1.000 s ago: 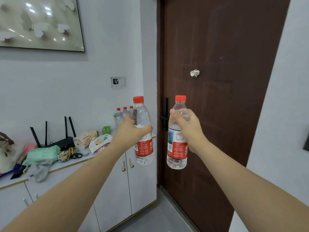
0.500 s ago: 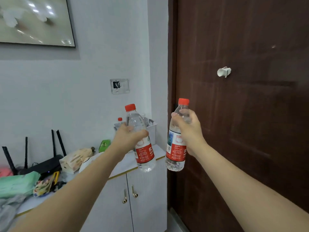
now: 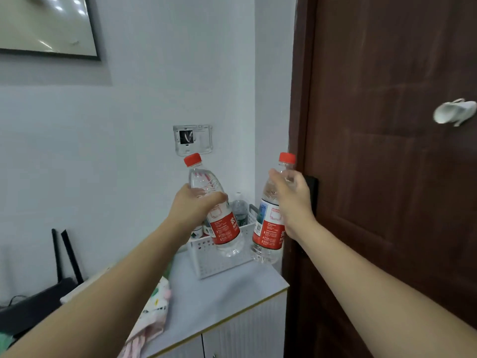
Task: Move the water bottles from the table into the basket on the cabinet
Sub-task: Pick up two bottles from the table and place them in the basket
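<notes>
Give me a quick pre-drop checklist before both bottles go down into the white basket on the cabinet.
1. Left hand grips the left bottle: ok.
2. Right hand grips the right bottle: ok.
3. Red caps on both bottles: ok.
4. Left bottle over the basket opening: cannot tell; it is tilted and hangs in front of the near wall.
5. Right bottle over the basket: cannot tell; it hangs by the basket's right end, near the door.
6. Free room inside the basket: cannot tell; bottles already stand in it, and hands hide most of the inside.
</notes>
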A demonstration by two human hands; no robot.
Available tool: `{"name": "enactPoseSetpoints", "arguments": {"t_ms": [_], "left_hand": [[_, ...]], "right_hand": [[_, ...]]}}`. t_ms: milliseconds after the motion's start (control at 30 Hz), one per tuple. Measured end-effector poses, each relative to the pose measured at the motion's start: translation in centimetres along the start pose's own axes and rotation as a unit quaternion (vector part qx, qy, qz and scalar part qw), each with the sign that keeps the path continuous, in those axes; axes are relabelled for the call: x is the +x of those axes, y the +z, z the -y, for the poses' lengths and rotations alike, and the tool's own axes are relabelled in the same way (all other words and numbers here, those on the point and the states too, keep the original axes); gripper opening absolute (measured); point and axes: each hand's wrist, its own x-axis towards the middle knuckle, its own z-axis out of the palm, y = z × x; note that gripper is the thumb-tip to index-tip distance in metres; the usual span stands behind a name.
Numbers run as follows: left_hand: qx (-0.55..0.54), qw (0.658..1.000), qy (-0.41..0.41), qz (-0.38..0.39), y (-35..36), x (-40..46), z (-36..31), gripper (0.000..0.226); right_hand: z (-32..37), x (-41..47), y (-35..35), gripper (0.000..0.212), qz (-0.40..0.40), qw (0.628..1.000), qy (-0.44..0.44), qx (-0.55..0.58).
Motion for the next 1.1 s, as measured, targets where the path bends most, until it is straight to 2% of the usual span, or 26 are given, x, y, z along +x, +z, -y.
{"name": "enactPoseSetpoints", "arguments": {"t_ms": [100,267,467,567,833,933,1000,1100], "left_hand": [[-0.013,1.000,0.007,-0.004,-0.6,6.0,2.1,0.060],[-0.019,0.999,0.020,0.018,-1.1,15.1,4.7,0.062],[-0.014,0.997,-0.017,0.071,1.4,22.1,10.0,0.065],[0.002,0.994,-0.051,0.100,3.6,24.0,13.9,0.063],[0.041,0.978,-0.096,0.178,8.1,26.0,21.3,0.069],[0.057,0.976,-0.096,0.185,8.8,26.6,23.1,0.070],[0.074,0.974,-0.088,0.198,9.2,26.8,24.1,0.064],[0.091,0.968,-0.090,0.214,9.7,27.0,25.1,0.067]], "right_hand": [[-2.7,4.2,2.5,0.032,-0.016,1.000,0.001,0.000],[-7.0,11.6,6.0,0.030,-0.014,1.000,0.001,-0.018],[-12.9,18.4,8.3,0.022,0.013,0.996,0.007,-0.086],[-16.7,20.4,8.2,0.015,0.023,0.992,0.030,-0.119],[-24.2,23.6,6.3,0.017,0.039,0.976,0.108,-0.186],[-25.7,24.5,5.8,0.007,0.056,0.962,0.103,-0.248],[-26.4,24.8,5.7,0.011,0.065,0.948,0.097,-0.297],[-27.1,25.0,5.4,0.017,0.065,0.930,0.080,-0.354]]}}
